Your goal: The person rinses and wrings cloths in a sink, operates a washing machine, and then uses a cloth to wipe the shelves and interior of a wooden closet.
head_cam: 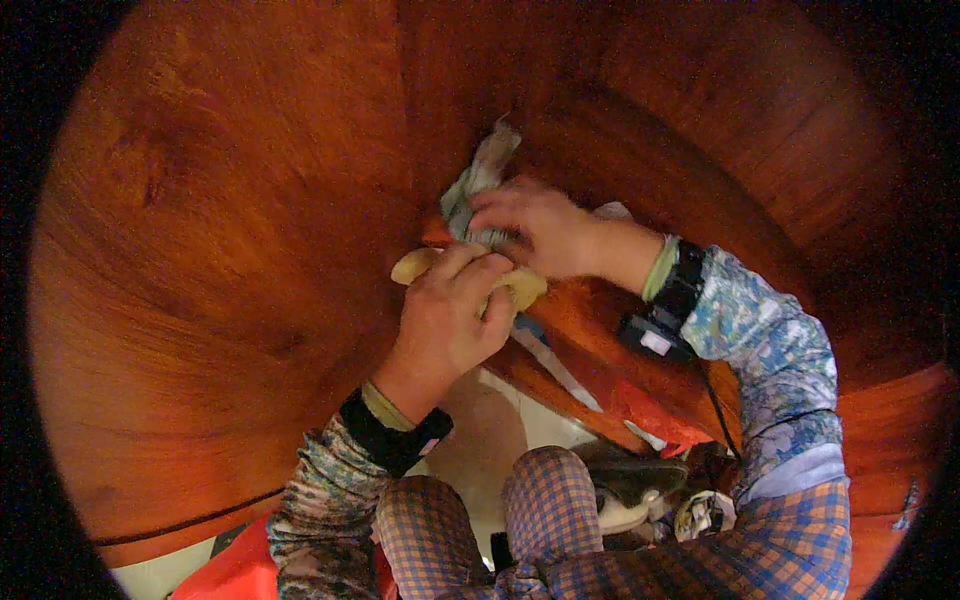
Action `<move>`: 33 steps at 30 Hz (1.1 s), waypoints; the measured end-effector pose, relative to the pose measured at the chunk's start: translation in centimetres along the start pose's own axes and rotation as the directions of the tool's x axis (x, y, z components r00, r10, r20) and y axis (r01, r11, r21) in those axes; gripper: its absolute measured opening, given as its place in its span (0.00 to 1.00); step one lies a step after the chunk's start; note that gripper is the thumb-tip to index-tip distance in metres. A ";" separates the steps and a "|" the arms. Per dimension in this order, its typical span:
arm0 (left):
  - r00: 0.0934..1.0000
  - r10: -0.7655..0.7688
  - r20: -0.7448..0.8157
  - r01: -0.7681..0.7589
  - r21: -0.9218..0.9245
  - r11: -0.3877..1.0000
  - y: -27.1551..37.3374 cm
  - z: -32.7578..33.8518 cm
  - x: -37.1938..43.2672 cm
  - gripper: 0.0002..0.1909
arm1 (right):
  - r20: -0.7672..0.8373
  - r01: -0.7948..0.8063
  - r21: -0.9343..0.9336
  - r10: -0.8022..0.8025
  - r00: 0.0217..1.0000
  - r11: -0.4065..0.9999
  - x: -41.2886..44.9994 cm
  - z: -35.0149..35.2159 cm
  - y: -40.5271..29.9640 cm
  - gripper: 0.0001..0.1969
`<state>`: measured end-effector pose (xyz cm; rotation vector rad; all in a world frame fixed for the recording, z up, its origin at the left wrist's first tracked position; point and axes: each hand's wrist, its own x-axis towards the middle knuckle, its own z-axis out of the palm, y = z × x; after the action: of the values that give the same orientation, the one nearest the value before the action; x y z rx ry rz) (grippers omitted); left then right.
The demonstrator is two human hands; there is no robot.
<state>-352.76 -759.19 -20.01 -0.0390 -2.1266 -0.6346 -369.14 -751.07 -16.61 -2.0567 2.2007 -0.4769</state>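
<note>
My left hand (454,311) is closed on a pale yellow object (525,289), perhaps a sponge or folded pad; parts of it stick out on both sides of the fingers. Just beyond and to the right, my right hand (544,229) grips a crumpled grey-green cloth (484,176), whose loose end points away from me. The two hands are close together, over a reddish-brown wood-grained surface (262,225). My right hand is slightly blurred. The fingers hide much of both items.
Curved-looking wooden panels (750,135) rise around the hands. Below right lie a red item (652,412), a dark shoe-like thing (637,476) and a crumpled item (705,514). A red object (232,566) is at the lower left. My knees (551,487) are close below.
</note>
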 end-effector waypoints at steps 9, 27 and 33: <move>0.991 0.043 0.127 -0.059 0.123 0.991 -0.2 2.9 5.0 0.08 | 0.241 -0.023 -0.212 0.075 0.968 0.977 1.6 -4.5 6.2 0.20; 0.905 -0.121 0.408 0.144 -0.026 0.989 4.5 1.9 7.2 0.06 | 0.047 -0.617 -0.426 0.698 0.715 0.661 -0.6 -11.2 30.4 0.20; 0.976 -0.116 0.182 0.115 0.016 0.993 3.5 3.6 7.0 0.08 | 0.021 -0.619 -0.448 0.700 0.714 0.645 -3.1 -13.0 30.1 0.20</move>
<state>-358.85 -755.96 -14.84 0.0308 -2.3210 -0.7165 -401.30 -744.54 -13.42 -1.1389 2.8553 0.2844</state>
